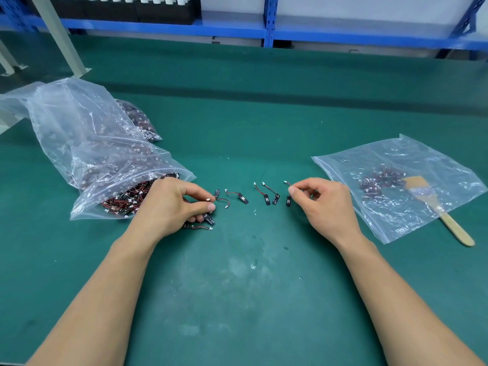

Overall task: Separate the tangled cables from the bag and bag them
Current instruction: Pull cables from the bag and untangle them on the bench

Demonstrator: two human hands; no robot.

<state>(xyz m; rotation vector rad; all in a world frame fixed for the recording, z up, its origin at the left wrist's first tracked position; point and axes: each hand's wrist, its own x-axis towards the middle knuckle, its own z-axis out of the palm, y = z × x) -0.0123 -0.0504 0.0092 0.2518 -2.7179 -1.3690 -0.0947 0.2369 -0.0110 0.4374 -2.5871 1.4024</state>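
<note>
A clear bag [87,204] full of tangled red-and-black cables lies open at the left. My left hand [171,204] rests at its mouth, fingers pinched on a small clump of cables [208,220]. Three separated cables, each with a black tab and white plug, lie in a row on the green mat: one [239,196] near the left hand, two [266,198] further right. My right hand [319,204] pinches a single cable [288,199] by its wire. A second clear bag [427,207] at the right holds a small pile of sorted cables [377,180].
A wooden-handled brush [438,210] lies on the right bag. A larger clear bag [71,120] with more cable packs sits behind the left one. Blue shelving [237,30] runs along the far edge of the green mat [237,286].
</note>
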